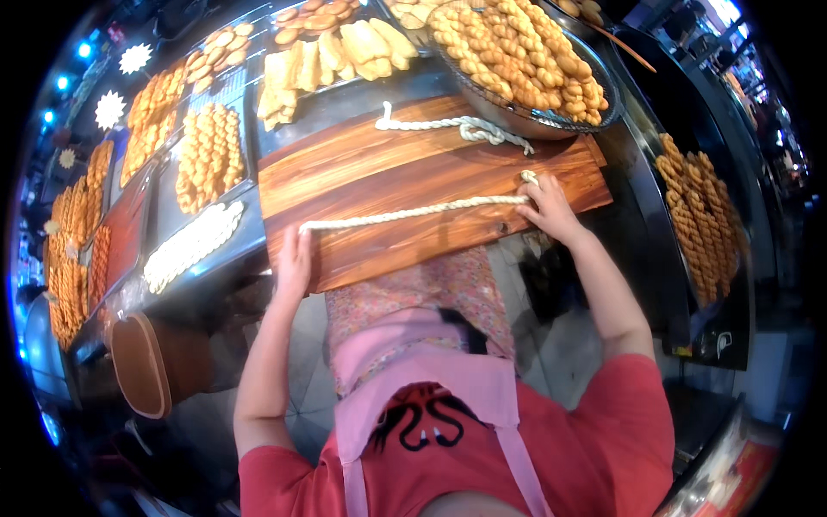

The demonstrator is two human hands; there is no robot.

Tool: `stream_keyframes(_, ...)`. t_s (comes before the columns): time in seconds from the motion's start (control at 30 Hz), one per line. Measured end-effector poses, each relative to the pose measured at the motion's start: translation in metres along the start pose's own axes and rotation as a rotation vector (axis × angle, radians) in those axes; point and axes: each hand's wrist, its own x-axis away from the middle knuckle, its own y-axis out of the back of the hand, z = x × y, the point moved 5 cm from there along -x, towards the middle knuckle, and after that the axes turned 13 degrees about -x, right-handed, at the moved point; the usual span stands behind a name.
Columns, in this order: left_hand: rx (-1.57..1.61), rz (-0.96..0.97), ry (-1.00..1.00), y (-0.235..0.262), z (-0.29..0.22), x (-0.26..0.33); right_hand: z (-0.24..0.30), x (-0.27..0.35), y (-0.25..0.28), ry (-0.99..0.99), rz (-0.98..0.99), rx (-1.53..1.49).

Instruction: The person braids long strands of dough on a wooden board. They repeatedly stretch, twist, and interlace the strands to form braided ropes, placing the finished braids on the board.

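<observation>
A long twisted dough rope stretches across the wooden board in front of me. My left hand lies at its left end, fingers stretched out and touching the dough. At the opposite end, my right hand has thumb and fingers closed around the rope, and a short curled tip shows past the fingertips. Farther back on the board lies another pale dough strand, partly looped and tangled toward its right side.
A large bowl of fried dough twists overlaps the board's far right. Trays beyond hold fried dough sticks and more twists. Pale raw twists lie at left, above a brown bin. Another twist pile stands at right.
</observation>
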Motion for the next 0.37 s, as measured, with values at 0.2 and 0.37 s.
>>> stream_keyframes(0.2,-0.65,-0.293,-0.646,0.071,-0.142,-0.009,0.049,-0.04,0.038,-0.163,0.079,-0.81)
stream_keyframes(0.37,-0.547,-0.368,-0.138,0.169,-0.029,-0.036,-0.09,0.008,0.078,-0.464,0.067,-0.305)
